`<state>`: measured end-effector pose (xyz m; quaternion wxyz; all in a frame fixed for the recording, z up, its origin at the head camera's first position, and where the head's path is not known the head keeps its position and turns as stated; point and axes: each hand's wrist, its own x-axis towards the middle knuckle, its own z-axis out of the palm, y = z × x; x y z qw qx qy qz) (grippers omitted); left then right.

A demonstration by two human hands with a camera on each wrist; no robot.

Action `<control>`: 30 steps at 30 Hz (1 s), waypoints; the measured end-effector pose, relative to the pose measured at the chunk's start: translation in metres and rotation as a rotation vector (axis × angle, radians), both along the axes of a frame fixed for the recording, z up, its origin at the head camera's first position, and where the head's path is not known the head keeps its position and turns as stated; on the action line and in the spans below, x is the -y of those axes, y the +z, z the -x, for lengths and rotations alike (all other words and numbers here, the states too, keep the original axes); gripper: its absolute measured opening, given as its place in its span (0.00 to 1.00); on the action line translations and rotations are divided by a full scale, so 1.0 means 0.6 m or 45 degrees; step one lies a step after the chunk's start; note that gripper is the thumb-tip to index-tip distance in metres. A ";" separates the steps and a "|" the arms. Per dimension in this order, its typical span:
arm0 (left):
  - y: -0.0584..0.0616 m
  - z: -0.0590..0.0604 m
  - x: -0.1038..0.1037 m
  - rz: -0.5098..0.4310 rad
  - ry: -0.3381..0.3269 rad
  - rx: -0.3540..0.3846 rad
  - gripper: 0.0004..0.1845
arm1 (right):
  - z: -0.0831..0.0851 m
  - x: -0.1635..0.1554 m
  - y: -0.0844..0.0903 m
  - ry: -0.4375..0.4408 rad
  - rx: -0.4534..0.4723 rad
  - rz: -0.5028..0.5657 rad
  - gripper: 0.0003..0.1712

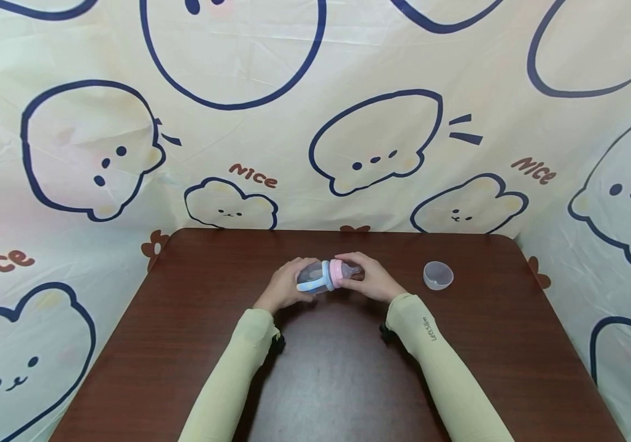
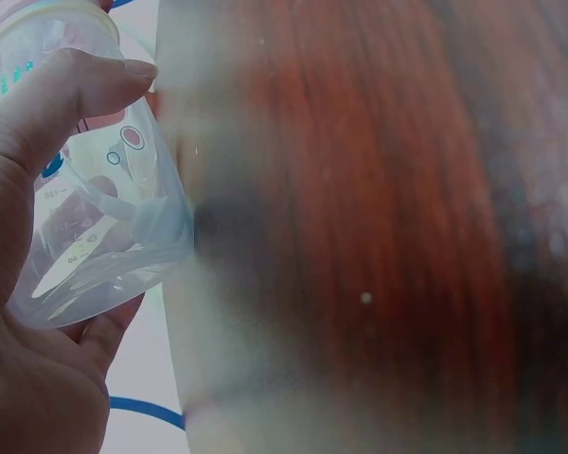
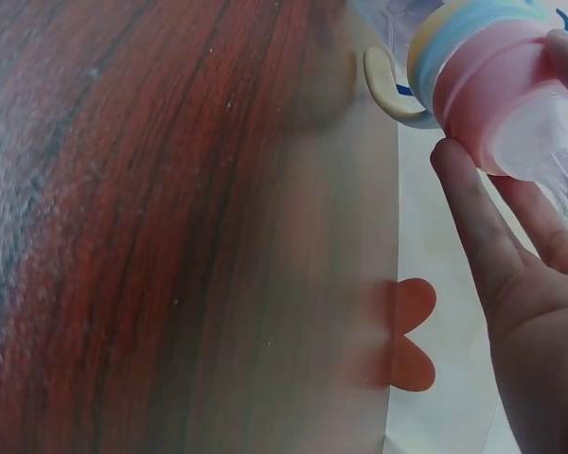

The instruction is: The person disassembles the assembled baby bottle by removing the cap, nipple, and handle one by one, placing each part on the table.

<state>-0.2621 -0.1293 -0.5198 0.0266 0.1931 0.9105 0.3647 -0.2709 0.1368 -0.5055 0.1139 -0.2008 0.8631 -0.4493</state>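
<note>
A cream backdrop (image 1: 315, 123) printed with navy-outlined cartoon bears and the word "Nice" hangs behind and to both sides of a dark reddish-brown wooden table (image 1: 337, 380). Two arms in pale yellow-green sleeves (image 1: 227, 380) reach forward over the table, and the hands meet near its middle, toward the far edge.

Between them lies a clear baby bottle (image 1: 323, 277), held sideways just above the wood. The left hand (image 1: 285, 287) is curled round the transparent body; the left wrist view shows the thumb pressed across the bottle's printed side and the palm cupping it from below. The right hand (image 1: 373, 279) is wrapped about the other end, its fingers (image 3: 473, 213) lying against the pink collar (image 3: 483, 90) and the clear teat beyond it. Next to the collar sit a light blue ring and a cream-coloured handle loop (image 3: 388, 90).

To the right of the hands, well apart from them, a small clear cap (image 1: 438, 274) rests on the table with its opening up.
</note>
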 end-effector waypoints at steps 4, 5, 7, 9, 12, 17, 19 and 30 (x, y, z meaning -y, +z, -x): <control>0.001 -0.001 0.000 -0.011 0.001 0.003 0.45 | 0.001 -0.001 0.000 0.010 -0.012 0.000 0.37; 0.001 -0.001 0.000 -0.010 0.001 0.006 0.45 | 0.001 -0.001 0.000 0.018 -0.018 0.004 0.38; 0.001 -0.001 0.000 -0.009 0.003 0.008 0.45 | 0.001 -0.002 0.001 0.029 -0.033 0.013 0.38; 0.001 -0.001 -0.001 -0.006 0.004 0.007 0.46 | 0.001 -0.002 0.002 0.035 -0.045 0.017 0.38; 0.001 0.000 -0.002 -0.002 0.009 0.006 0.46 | 0.000 -0.003 0.003 0.037 -0.054 0.021 0.38; 0.002 -0.001 -0.002 -0.004 0.017 0.011 0.46 | 0.000 -0.003 0.001 0.039 -0.060 0.022 0.38; 0.002 -0.001 -0.002 -0.009 0.014 0.013 0.46 | 0.000 -0.003 0.001 0.045 -0.068 0.032 0.38; 0.001 -0.001 -0.001 0.002 0.014 0.024 0.45 | 0.000 -0.003 -0.003 0.019 -0.063 0.042 0.38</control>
